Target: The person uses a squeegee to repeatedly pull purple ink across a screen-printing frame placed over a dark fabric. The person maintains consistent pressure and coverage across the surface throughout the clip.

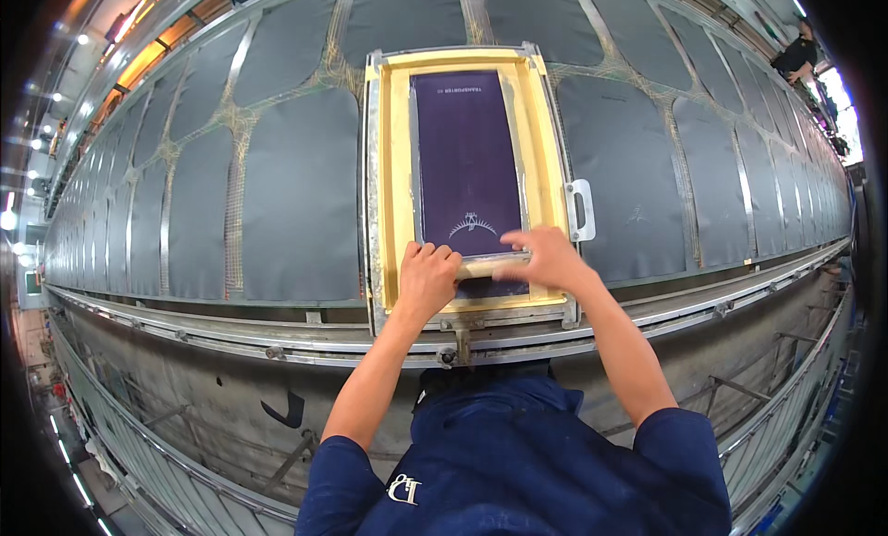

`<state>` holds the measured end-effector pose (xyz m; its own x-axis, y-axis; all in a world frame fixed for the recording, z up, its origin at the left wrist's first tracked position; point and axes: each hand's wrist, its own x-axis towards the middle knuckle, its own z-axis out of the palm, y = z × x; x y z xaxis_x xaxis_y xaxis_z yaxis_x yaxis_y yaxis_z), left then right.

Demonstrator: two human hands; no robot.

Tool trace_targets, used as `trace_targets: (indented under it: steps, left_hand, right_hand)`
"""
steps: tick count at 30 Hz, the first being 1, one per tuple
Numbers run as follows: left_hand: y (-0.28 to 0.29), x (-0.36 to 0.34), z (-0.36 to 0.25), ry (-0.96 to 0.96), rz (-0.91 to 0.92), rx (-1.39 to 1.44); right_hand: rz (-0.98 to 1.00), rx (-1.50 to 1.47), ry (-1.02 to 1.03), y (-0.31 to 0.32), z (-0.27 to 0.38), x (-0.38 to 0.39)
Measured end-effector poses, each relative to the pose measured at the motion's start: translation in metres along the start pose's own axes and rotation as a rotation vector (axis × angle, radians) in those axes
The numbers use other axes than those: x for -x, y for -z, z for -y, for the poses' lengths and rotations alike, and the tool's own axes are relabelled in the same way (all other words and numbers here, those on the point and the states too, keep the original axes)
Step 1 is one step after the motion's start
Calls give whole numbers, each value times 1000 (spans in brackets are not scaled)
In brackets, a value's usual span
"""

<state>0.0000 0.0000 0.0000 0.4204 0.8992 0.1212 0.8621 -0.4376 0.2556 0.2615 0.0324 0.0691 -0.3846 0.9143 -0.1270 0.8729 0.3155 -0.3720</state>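
Note:
A screen-printing frame (384,147) with pale yellow taped borders and a dark purple mesh (462,147) lies in front of me; the mesh shows white printed markings. Across its near end is a long squeegee (486,266). My left hand (427,277) has its fingers closed over the squeegee's left end. My right hand (546,263) is at the right end, slightly blurred, fingers apart around the bar; I cannot tell whether they touch it. A white handle (581,210) sticks out from the frame's right side.
The long table carries rows of dark grey panels (287,194) either side of the frame. A metal rail (666,319) runs along its near edge, above concrete and metal bars. Another person (797,50) stands at the far right.

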Motion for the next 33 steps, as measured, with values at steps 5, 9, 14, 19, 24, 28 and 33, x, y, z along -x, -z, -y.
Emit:
trace_targets:
  steps: [5,9,14,19,24,28,33]
  left_hand:
    - [92,115,4,-33,167,-183]
    - [32,142,-29,42,-127,-16]
    - [65,158,-53,118,-15,77]
    - [73,213,-51,271,-34,91]
    - [81,239,4,345,34,-8]
    - [148,290,-12,453,157,-98]
    - [82,270,26,297,-45,-159]
  right_hand:
    - [-584,-344,-554,-102,4,9]
    - [-451,-551,-654,-72,-21,15]
    - [-486,-650,-586,-31,-17,43]
    - [-625,-491,-298,-44,1,46]
    - [-578,-654,-384,-134,56,31]
    - [-402,-832,-403,-158,117,58]
    - [-509,-816,-311,-182,81,1]
